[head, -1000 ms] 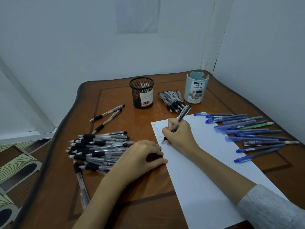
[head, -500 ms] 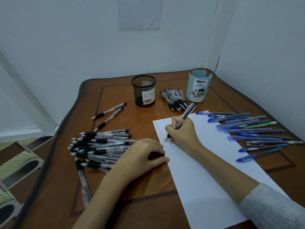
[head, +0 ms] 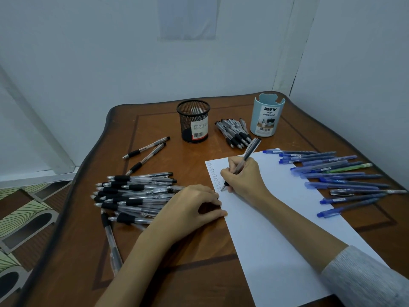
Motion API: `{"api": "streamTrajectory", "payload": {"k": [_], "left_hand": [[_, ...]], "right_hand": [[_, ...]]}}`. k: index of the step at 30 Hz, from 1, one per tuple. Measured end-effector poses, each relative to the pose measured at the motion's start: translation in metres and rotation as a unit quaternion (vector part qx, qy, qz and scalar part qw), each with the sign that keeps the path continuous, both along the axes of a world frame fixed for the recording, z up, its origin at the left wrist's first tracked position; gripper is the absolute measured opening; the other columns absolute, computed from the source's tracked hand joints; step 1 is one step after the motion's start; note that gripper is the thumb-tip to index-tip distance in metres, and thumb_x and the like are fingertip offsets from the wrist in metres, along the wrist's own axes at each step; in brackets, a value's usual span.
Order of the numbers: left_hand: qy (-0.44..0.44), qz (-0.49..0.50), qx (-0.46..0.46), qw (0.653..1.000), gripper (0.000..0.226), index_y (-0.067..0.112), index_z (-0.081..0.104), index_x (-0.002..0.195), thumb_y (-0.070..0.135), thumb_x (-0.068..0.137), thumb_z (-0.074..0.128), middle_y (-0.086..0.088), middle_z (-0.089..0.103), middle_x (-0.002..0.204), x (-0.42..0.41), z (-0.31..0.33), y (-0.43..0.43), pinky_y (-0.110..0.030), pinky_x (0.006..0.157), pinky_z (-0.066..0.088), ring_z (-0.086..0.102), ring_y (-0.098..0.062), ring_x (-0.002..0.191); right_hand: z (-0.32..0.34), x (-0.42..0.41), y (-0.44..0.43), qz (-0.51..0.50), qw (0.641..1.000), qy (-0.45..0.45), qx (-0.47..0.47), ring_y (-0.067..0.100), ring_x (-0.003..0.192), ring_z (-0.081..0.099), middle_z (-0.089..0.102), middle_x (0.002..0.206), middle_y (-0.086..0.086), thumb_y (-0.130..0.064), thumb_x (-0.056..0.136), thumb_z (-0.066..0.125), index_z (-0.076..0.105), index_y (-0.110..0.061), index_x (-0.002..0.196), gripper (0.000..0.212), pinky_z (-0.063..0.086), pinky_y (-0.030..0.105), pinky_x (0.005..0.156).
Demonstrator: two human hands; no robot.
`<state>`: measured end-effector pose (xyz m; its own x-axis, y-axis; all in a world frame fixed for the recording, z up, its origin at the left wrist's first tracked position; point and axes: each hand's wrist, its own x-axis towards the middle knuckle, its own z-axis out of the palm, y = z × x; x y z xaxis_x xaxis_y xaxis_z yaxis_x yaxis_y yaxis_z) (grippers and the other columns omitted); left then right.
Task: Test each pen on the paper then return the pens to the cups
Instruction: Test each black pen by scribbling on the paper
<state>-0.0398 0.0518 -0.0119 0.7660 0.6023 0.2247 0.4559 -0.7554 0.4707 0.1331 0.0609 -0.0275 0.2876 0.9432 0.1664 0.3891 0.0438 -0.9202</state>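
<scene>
The right hand [head: 243,180] lies on the upper left part of the paper [head: 276,229], thumb and fingers pinched round a pen [head: 251,149] whose tip touches the sheet at the foot of a column of small marks [head: 215,178] along its left edge; the pen's rear end tilts up and away toward the blue cup [head: 266,118]. The left hand [head: 192,207] rests at the paper's left edge, fingers loosely bent and holding nothing, thumb tip on the sheet. Left of the paper lies a heap of black pens [head: 137,193], with two more pens [head: 146,154] beyond it. Behind the paper stand a mesh cup [head: 193,122] and the blue cup, a small bunch of pens [head: 234,131] between them. Blue pens [head: 338,176] and one green pen [head: 352,167] lie across the paper's right edge, all on a wooden table [head: 177,273]
</scene>
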Motion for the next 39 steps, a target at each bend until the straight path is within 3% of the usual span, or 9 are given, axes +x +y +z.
{"api": "streamTrajectory", "payload": {"k": [11, 20, 24, 26, 28, 34, 39], "left_hand": [[0.004, 0.001, 0.001, 1.000, 0.036, 0.018, 0.072, 0.106, 0.045, 0.084, 0.062, 0.004, 0.069, 0.111, 0.000, -0.001, 0.000, -0.003, 0.088, 0.036, 0.057, -0.001, 0.106], [0.000, -0.001, 0.005, 1.000, 0.035, 0.017, 0.072, 0.105, 0.044, 0.084, 0.063, 0.004, 0.069, 0.110, 0.000, -0.001, 0.001, -0.013, 0.092, 0.043, 0.058, -0.001, 0.104], [0.002, -0.002, 0.004, 1.000, 0.036, 0.017, 0.072, 0.106, 0.045, 0.084, 0.062, 0.004, 0.069, 0.111, 0.000, 0.000, 0.001, -0.014, 0.092, 0.044, 0.058, -0.001, 0.104], [0.001, -0.001, 0.002, 1.000, 0.037, 0.017, 0.072, 0.106, 0.045, 0.084, 0.062, 0.004, 0.069, 0.110, 0.000, 0.000, 0.000, -0.012, 0.091, 0.043, 0.058, -0.001, 0.104], [0.001, -0.001, 0.003, 1.000, 0.037, 0.017, 0.072, 0.106, 0.045, 0.084, 0.062, 0.004, 0.069, 0.110, 0.000, 0.000, 0.000, -0.009, 0.090, 0.041, 0.057, -0.001, 0.105], [0.003, 0.001, 0.003, 1.000, 0.039, 0.019, 0.072, 0.107, 0.047, 0.084, 0.061, 0.006, 0.068, 0.111, 0.000, -0.001, 0.001, -0.006, 0.090, 0.038, 0.056, 0.000, 0.106], [0.007, 0.000, 0.005, 1.000, 0.038, 0.020, 0.071, 0.107, 0.047, 0.084, 0.061, 0.006, 0.068, 0.113, -0.001, -0.002, 0.001, -0.005, 0.091, 0.037, 0.056, 0.001, 0.107]], "right_hand": [[-0.001, 0.001, 0.001, -0.006, 1.000, 0.007, 0.007, 0.008, 0.038, 0.050, 0.042, 0.055, 0.010, 0.002, 0.086, 0.058, 0.039, -0.008, 0.059, 0.035, 0.045, 0.017, 0.044], [0.002, 0.001, 0.000, -0.024, 0.999, 0.029, 0.002, 0.008, 0.037, 0.049, 0.041, 0.051, 0.005, 0.001, 0.087, 0.058, 0.038, -0.010, 0.058, 0.037, 0.041, 0.018, 0.041], [0.010, 0.007, 0.003, -0.033, 0.974, 0.222, -0.042, 0.010, 0.038, 0.042, 0.052, 0.057, 0.006, -0.018, 0.095, 0.057, 0.048, -0.011, 0.069, 0.029, 0.029, 0.017, 0.033], [0.011, 0.008, 0.004, -0.029, 0.964, 0.256, -0.060, 0.007, 0.042, 0.040, 0.050, 0.053, -0.001, -0.038, 0.098, 0.049, 0.053, -0.017, 0.089, 0.023, 0.029, 0.017, 0.035], [0.009, 0.009, 0.005, -0.011, 0.966, 0.254, -0.056, 0.006, 0.040, 0.036, 0.043, 0.047, -0.005, -0.051, 0.097, 0.038, 0.047, -0.021, 0.113, 0.034, 0.029, 0.018, 0.039], [0.008, 0.009, 0.002, 0.040, 0.976, 0.210, -0.032, 0.006, 0.036, 0.036, 0.045, 0.042, -0.004, -0.034, 0.103, 0.035, 0.064, -0.012, 0.110, 0.037, 0.029, 0.017, 0.037], [0.010, 0.008, 0.003, 0.040, 0.976, 0.210, -0.039, 0.006, 0.033, 0.028, 0.037, 0.041, -0.005, -0.031, 0.103, 0.036, 0.057, -0.022, 0.125, 0.031, 0.025, 0.018, 0.034]]}}
